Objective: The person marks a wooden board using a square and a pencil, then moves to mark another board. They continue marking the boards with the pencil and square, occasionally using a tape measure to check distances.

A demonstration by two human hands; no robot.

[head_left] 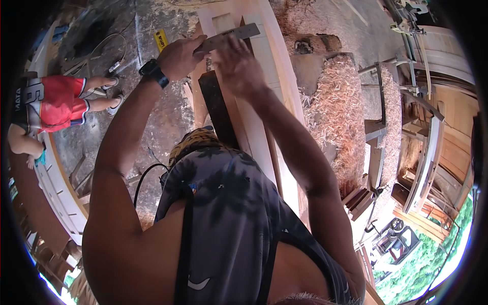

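A flat metal saw-like blade or plate [247,31] with dark lettering lies across the pale wooden workpiece [269,66]. My left hand [179,58], with a black watch at the wrist, is closed round the plate's left end. My right hand [238,68] is slightly blurred, just below the plate over the wood, its fingertips at the lower edge; whether it grips anything is unclear. Below my hands a dark wooden block [216,104] runs along the workpiece. A yellow tool [161,39] with dark lettering lies beyond my left hand.
A person in red shorts [61,104] stands at the left beside a long curved wooden piece [63,198]. Wood shavings [338,112] are heaped at the right. Wooden frames and boards [429,162] stand farther right. A cable [122,43] lies on the stained floor.
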